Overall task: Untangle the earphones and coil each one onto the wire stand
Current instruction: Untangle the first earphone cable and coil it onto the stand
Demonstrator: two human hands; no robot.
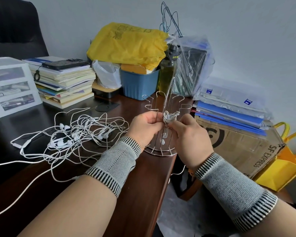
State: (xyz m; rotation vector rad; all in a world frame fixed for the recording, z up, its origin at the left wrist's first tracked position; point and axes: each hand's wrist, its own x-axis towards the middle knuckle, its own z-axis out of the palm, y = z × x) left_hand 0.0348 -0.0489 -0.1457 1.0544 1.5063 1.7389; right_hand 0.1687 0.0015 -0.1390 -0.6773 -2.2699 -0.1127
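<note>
A: Where was the cord relative to the hands?

B: Small white earphone coil (169, 117) sat on an upright prong of the chrome wire stand (162, 124), directly between both hands. Left hand (144, 128) pinched stand wire and cord from the left; right hand (189, 134) had fingers (175, 123) curled onto the coil from the right.

A: Axis?

B: Prong ran vertical, wraps went around it. Loose end was probably in the left pinch; hard to tell.

A: The rest?

B: Tangled white earphones (79, 132) lay on the dark wooden desk (143, 177), well left, nearer the left hand.
</note>
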